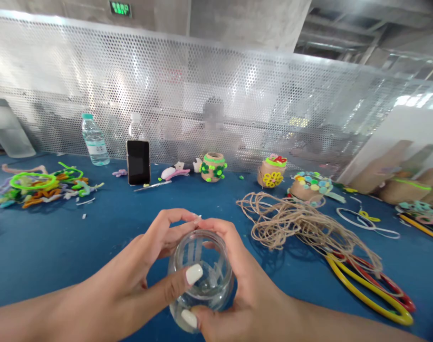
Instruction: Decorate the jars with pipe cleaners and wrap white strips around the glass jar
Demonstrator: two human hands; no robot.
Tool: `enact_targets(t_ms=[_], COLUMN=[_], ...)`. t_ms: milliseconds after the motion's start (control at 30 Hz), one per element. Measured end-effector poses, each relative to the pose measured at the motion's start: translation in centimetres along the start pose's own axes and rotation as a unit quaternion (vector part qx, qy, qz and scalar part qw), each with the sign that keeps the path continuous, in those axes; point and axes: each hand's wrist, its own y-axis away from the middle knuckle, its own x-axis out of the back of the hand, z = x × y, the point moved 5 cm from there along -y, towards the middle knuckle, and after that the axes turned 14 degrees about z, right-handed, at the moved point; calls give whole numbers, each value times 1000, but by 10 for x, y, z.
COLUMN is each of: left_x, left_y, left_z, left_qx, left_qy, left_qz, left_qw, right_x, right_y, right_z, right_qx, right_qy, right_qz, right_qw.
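A clear glass jar [216,297] with a round open mouth is held between both hands over the blue table. My left hand [148,270] curves along its left side, the thumb lying across the front near the rim. My right hand [245,270] wraps the right side, its thumb low on the front of the glass. The fingertips of both hands come together behind the jar. Pale strips show through the glass. To the right of the jar lies a loose tangle of jute twine [283,221], apart from the hands.
Yellow-handled pliers [373,297] lie at the right under the twine. Twine-wrapped jars, including a green-trimmed jar [212,173], stand along the back. Pipe cleaners [41,187] are piled at the left. A phone [138,162] and a water bottle [96,145] stand near the perforated metal screen [159,90].
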Motion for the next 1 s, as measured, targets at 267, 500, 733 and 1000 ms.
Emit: enact_targets(t_ms=[267,500,733,1000], left_x=[-4,1,13,29], left_y=[-2,-1,4,-13], left_z=[11,8,2,19], left_qx=[7,-10,-25,-155], left_qy=[-26,-116,-118,-254], left_qz=[17,62,35,-58], left_qw=[999,991,992,953], right_x=[-5,-7,-3,1], right_y=[-1,-1,0,3], right_z=[-3,-13,-10,1], right_qx=[-16,-6,9,-22], right_qy=[-39,-48,-8,-5], right_qz=[-9,-1,12,10], right_qw=[999,999,1000,1000])
